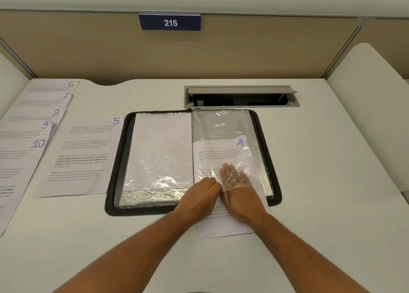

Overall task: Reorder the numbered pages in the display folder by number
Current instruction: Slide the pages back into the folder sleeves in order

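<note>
The black display folder lies open in the middle of the desk. On its right side is a clear sleeve, with page 4 partway inside it and its lower end sticking out over the folder's near edge. My right hand lies flat on page 4, its straight fingers inside the sleeve. My left hand pinches the sleeve's open bottom edge beside it. The left sleeve holds a blank-looking sheet. Page 5 lies left of the folder.
Pages 6, 7, 8, 9 and 10 are fanned out at the far left. An open cable hatch sits behind the folder. Beige partition walls enclose the desk, with a "215" sign.
</note>
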Motion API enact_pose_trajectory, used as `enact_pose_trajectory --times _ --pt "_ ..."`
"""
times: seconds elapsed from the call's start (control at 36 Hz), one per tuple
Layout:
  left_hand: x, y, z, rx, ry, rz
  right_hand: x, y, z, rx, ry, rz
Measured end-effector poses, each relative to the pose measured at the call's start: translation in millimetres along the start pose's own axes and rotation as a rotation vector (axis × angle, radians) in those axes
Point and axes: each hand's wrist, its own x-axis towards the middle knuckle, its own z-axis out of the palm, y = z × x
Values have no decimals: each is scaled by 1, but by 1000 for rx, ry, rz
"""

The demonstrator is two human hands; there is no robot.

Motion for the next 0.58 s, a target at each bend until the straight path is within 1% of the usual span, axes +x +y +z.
enact_pose_trajectory --times 0.19,0.25,0.33,0.47,0.58 --pt "0 7 -3 -5 14 -43 -39 -7 -1 15 45 31" --pt "1 8 -2 -6 23 -42 -53 -8 2 -9 69 6" --pt "1 9 -1 -2 29 -25 -64 -8 8 -9 58 -15" --pt "1 10 -1 -6 30 -17 -53 -7 9 -2 10 8" --pt "2 10 -1 -1 20 -24 -36 -7 6 30 4 32"
